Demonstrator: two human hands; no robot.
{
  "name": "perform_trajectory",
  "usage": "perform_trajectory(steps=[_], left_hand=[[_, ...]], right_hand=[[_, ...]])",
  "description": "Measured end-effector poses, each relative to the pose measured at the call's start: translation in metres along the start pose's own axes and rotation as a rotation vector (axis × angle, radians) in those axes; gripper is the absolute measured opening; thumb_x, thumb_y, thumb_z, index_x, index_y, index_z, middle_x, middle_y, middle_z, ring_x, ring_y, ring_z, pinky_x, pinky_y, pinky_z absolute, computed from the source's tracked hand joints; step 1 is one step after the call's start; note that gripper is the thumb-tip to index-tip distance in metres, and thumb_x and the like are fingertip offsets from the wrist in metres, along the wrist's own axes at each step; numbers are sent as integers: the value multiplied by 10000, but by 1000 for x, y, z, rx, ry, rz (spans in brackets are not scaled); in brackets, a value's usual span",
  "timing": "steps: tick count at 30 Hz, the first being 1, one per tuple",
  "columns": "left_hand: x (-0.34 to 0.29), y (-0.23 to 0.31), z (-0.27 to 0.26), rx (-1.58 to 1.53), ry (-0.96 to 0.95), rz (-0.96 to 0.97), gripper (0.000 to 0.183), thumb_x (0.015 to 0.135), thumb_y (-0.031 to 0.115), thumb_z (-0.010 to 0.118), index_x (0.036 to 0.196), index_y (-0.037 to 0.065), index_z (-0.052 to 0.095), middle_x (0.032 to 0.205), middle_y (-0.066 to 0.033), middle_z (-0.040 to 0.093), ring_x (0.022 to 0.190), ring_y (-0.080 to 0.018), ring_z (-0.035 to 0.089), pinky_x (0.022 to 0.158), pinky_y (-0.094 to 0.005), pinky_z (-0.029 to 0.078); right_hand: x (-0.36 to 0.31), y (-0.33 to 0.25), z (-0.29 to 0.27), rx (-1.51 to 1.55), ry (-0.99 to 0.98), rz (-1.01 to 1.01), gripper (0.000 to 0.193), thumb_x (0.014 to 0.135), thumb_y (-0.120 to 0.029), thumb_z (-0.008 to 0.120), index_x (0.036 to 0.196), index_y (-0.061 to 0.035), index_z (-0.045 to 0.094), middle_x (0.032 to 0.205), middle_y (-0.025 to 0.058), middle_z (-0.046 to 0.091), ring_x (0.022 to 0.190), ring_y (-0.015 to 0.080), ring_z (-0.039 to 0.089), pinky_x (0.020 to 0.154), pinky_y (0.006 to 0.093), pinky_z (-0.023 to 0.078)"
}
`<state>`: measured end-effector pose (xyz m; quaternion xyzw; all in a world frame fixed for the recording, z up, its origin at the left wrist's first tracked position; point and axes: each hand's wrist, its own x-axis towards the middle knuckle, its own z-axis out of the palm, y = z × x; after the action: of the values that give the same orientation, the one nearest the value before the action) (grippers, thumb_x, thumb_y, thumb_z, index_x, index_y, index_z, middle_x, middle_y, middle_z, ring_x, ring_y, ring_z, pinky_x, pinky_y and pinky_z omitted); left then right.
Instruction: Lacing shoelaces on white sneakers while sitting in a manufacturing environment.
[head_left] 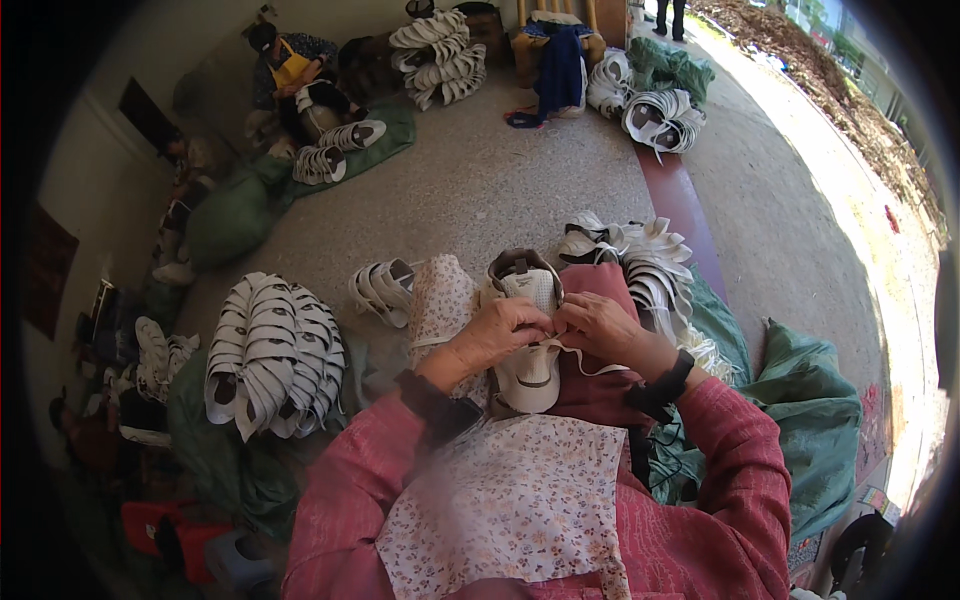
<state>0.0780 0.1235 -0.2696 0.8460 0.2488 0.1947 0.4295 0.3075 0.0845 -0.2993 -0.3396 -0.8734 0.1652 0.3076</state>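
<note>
A white sneaker upper (527, 385) rests between my knees, its toe toward me and its dark-lined opening facing away. Over its tongue, my left hand (505, 335) and my right hand (600, 330) meet with fingertips pinched on a pale shoelace (572, 350). One stretch of the lace trails across my right thigh. My fingers hide the lacing between them. Just beyond my left knee stands a small group of white uppers (383, 290). A flowered apron (510, 490) covers my lap.
Nested white uppers (275, 350) stand in rows at my left. More uppers and loose laces (655, 275) lie beside my right knee, with a green sack (805, 420) nearby. Another person (290, 70) sits at the back left. A chair draped with blue cloth (560, 65) stands at the back.
</note>
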Motion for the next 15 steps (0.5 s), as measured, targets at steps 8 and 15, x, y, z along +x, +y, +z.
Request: perform_trajectory(steps=[8,15], left_hand=[[-17,9,-49,346,513,110,58,835,-2,680,892,6,685,810,-85,635,738,-185,627,680,-278,491],[-159,-53,-168,207,1144,-245,136,912,57,644,1020,8,710,855,-22,668,713,-98,598,652,-227,464]], right_hand=[[3,-3,-4,72,-54,95,195,768,-154,702,885,-73,568,869,98,586,855,328,612,768,410,492],[7,-9,6,83,-19,58,240,796,-166,704,968,-62,572,923,117,583,905,344,599,821,445,477]])
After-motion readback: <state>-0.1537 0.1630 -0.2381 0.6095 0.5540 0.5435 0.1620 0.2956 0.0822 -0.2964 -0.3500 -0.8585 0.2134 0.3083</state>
